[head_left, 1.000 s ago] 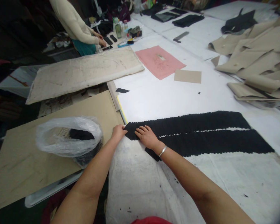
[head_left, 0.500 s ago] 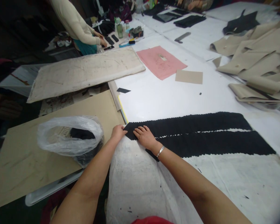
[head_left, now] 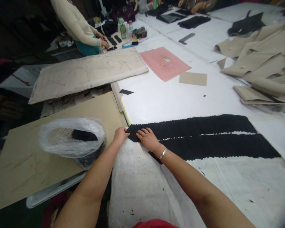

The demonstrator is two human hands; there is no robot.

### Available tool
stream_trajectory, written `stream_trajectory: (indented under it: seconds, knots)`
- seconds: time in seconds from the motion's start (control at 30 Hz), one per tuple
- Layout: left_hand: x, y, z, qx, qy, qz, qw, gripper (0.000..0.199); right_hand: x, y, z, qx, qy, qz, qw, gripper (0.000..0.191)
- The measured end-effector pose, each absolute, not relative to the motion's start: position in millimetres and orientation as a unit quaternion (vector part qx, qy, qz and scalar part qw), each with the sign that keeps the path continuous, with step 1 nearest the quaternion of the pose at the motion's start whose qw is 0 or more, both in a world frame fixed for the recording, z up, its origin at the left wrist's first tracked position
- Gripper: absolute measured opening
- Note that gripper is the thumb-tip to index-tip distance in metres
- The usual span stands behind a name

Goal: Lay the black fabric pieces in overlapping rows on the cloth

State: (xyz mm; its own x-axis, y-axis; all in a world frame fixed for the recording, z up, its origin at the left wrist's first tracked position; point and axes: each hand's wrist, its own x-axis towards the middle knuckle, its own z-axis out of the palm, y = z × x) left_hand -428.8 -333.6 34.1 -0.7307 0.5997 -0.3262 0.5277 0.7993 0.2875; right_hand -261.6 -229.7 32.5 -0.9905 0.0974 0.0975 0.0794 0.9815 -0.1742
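Two long rows of black fabric pieces (head_left: 199, 125) with jagged edges lie side by side across the table, a narrow uneven gap between them. At the left end of the farther row, my left hand (head_left: 120, 135) pinches the pointed corner of a black fabric piece between thumb and fingers. My right hand (head_left: 147, 138), with a silver bracelet at its wrist, rests flat on the same row just to the right, fingers stretched out. Part of the nearer row's left end is hidden under my right wrist.
On a tan board (head_left: 21, 158) to my left stands a clear plastic bag (head_left: 72, 152) with black material inside. Beyond lie a padded board (head_left: 90, 71), a pink sheet (head_left: 165, 63) and a beige card (head_left: 193, 78). Beige fabric (head_left: 263, 57) is heaped right. A co-worker (head_left: 78, 28) handles small dark pieces.
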Motion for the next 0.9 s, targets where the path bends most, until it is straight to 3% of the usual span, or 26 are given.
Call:
stream_trajectory:
  seconds: [0.23, 0.4, 0.63, 0.9]
  knots:
    - [-419.8, -330.7, 46.3, 0.358, 0.923, 0.035, 0.137, 0.047, -263.4, -230.9, 32.8, -0.049, -0.994, 0.082, 0.047, 0.037]
    - [-405.5, -329.3, 54.5, 0.462, 0.878, -0.026, 0.120, 0.019, -248.2, -238.9, 45.9, -0.076, -0.990, 0.100, 0.069, 0.039]
    - [-396.6, -333.5, 61.8, 0.475, 0.871, -0.040, 0.119, 0.026, -179.5, -313.7, 72.5, -0.032, -0.981, 0.183, 0.061, 0.036]
    - [-372.8, -401.0, 75.3, 0.455, 0.881, 0.109, 0.067, 0.032, -109.5, -416.7, 66.1, 0.085, -0.965, 0.242, 0.062, 0.015]
